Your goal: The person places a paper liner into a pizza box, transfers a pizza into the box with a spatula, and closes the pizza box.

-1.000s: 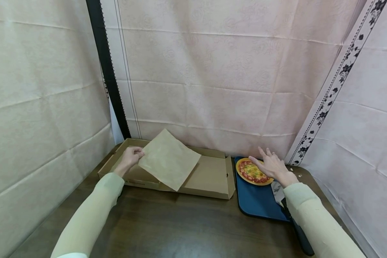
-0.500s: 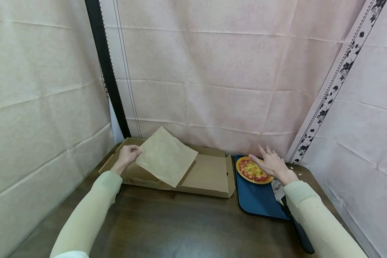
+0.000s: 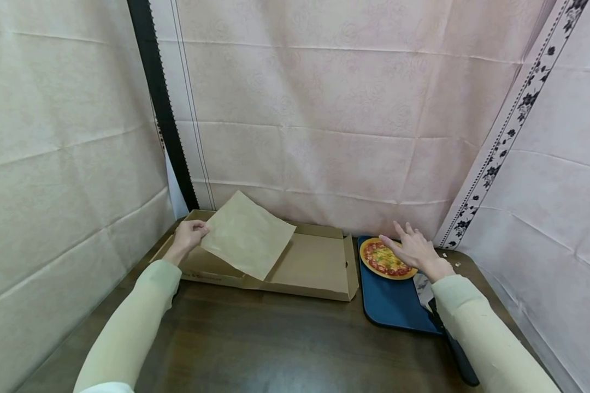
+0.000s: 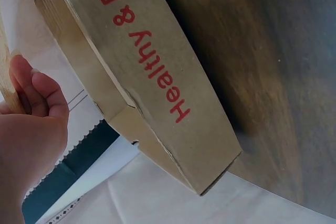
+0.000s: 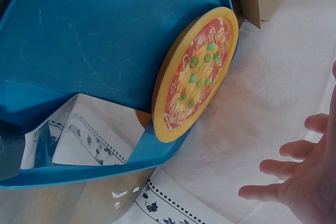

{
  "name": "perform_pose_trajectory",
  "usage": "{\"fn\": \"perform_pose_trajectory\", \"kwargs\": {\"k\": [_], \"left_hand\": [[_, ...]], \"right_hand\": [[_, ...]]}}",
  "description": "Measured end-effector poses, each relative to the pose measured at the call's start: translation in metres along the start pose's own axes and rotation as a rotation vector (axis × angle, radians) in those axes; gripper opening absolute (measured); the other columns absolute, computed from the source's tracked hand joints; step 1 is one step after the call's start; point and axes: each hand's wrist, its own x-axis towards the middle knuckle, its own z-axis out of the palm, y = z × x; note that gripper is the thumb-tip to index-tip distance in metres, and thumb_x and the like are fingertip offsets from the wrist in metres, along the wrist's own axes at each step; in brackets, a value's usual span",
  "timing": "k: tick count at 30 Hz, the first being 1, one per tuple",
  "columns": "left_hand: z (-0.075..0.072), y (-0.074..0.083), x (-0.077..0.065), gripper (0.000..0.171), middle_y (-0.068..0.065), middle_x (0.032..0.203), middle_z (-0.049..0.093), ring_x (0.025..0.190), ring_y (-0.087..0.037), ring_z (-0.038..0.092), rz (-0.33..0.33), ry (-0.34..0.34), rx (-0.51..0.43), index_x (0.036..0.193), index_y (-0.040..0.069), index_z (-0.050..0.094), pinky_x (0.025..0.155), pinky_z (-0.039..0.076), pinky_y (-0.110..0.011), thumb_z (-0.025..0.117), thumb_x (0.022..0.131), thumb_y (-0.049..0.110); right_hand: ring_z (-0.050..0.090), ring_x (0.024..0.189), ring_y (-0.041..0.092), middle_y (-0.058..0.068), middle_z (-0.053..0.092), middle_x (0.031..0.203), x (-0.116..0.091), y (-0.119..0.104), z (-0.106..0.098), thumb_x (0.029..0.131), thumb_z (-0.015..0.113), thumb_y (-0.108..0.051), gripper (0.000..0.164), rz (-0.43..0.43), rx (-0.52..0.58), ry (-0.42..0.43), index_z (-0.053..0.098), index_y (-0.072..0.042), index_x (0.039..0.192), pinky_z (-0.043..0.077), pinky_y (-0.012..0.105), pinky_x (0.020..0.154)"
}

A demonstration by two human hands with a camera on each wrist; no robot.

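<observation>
My left hand (image 3: 188, 238) pinches the left corner of a square sheet of brown parchment paper (image 3: 249, 236), held tilted over the open cardboard pizza box (image 3: 319, 262). In the left wrist view, red lettering runs along the box's side wall (image 4: 152, 66), and just the paper's edge (image 4: 6, 72) shows at the fingers. My right hand (image 3: 415, 254) hovers with spread fingers and holds nothing. Below it a small pizza (image 3: 384, 261) lies on a blue tray (image 3: 390, 305). Beside the pizza, a metal pizza server (image 5: 100, 132) lies on the tray, its black handle (image 3: 462, 360) reaching past the rim.
The box and tray stand side by side at the back of the dark wooden table (image 3: 255, 344). Cloth curtains (image 3: 324, 120) hang behind and at both sides. Small white crumbs (image 5: 119, 198) lie on the table beyond the tray.
My left hand has drawn the paper slightly to the left and a little upward over the box. The right hand stays in place, fingers spread.
</observation>
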Motion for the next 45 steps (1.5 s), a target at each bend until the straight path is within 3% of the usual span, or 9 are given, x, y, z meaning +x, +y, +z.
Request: {"fn": "perform_pose_trajectory", "kwargs": {"k": [10, 20, 27, 33, 35, 41, 45], "left_hand": [[-0.01, -0.006, -0.001, 0.031, -0.028, 0.119, 0.064, 0.096, -0.027, 0.063, -0.012, 0.043, 0.046, 0.118, -0.009, 0.063, 0.064, 0.044, -0.015, 0.054, 0.099, 0.014], [-0.022, -0.012, -0.001, 0.03, -0.029, 0.112, 0.066, 0.097, -0.034, 0.062, -0.002, 0.104, 0.09, 0.112, -0.01, 0.065, 0.066, 0.043, -0.018, 0.053, 0.098, 0.014], [-0.024, -0.016, 0.0, 0.029, -0.028, 0.107, 0.068, 0.08, -0.017, 0.059, 0.003, 0.131, 0.114, 0.108, -0.009, 0.067, 0.067, 0.043, -0.021, 0.055, 0.098, 0.015], [-0.029, -0.017, -0.003, 0.031, -0.028, 0.112, 0.066, 0.093, -0.029, 0.062, -0.029, 0.117, 0.114, 0.112, -0.009, 0.065, 0.069, 0.043, -0.023, 0.054, 0.099, 0.016], [-0.031, -0.018, -0.004, 0.031, -0.028, 0.111, 0.067, 0.091, -0.029, 0.061, -0.027, 0.123, 0.117, 0.111, -0.009, 0.065, 0.069, 0.043, -0.023, 0.054, 0.098, 0.017], [-0.035, -0.022, -0.004, 0.03, -0.027, 0.106, 0.068, 0.07, -0.008, 0.054, -0.036, 0.14, 0.085, 0.111, -0.01, 0.065, 0.062, 0.043, -0.019, 0.054, 0.098, 0.015], [-0.037, -0.024, -0.006, 0.029, -0.027, 0.111, 0.067, 0.068, -0.001, 0.052, -0.078, 0.165, 0.053, 0.112, -0.009, 0.065, 0.062, 0.043, -0.016, 0.053, 0.098, 0.014]], "right_hand": [[0.013, 0.139, 0.059, 0.034, 0.012, 0.156, 0.001, 0.001, 0.003, 0.093, 0.024, -0.072, 0.09, 0.001, -0.003, 0.002, 0.011, -0.009, 0.156, 0.018, 0.081, 0.099], [0.016, 0.138, 0.059, 0.034, 0.014, 0.155, 0.001, 0.002, 0.005, 0.094, 0.024, -0.071, 0.088, -0.002, -0.014, 0.009, 0.013, -0.008, 0.155, 0.021, 0.08, 0.099], [0.015, 0.139, 0.059, 0.035, 0.014, 0.155, -0.001, 0.004, 0.005, 0.094, 0.025, -0.07, 0.088, -0.002, -0.007, 0.004, 0.013, -0.008, 0.155, 0.019, 0.08, 0.099], [0.014, 0.139, 0.059, 0.034, 0.014, 0.155, 0.0, 0.005, 0.006, 0.093, 0.024, -0.073, 0.09, 0.0, -0.001, -0.001, 0.014, -0.008, 0.155, 0.017, 0.08, 0.1], [0.013, 0.139, 0.059, 0.034, 0.014, 0.156, -0.001, 0.005, 0.006, 0.093, 0.024, -0.073, 0.091, 0.005, 0.005, -0.003, 0.015, -0.008, 0.155, 0.017, 0.08, 0.1], [0.013, 0.139, 0.059, 0.035, 0.013, 0.155, -0.002, 0.005, 0.005, 0.093, 0.024, -0.074, 0.092, 0.009, 0.008, -0.007, 0.015, -0.007, 0.155, 0.017, 0.08, 0.1], [0.014, 0.138, 0.06, 0.036, 0.015, 0.155, -0.003, 0.005, 0.005, 0.093, 0.024, -0.073, 0.091, 0.002, 0.006, -0.001, 0.016, -0.006, 0.154, 0.018, 0.08, 0.1]]}}
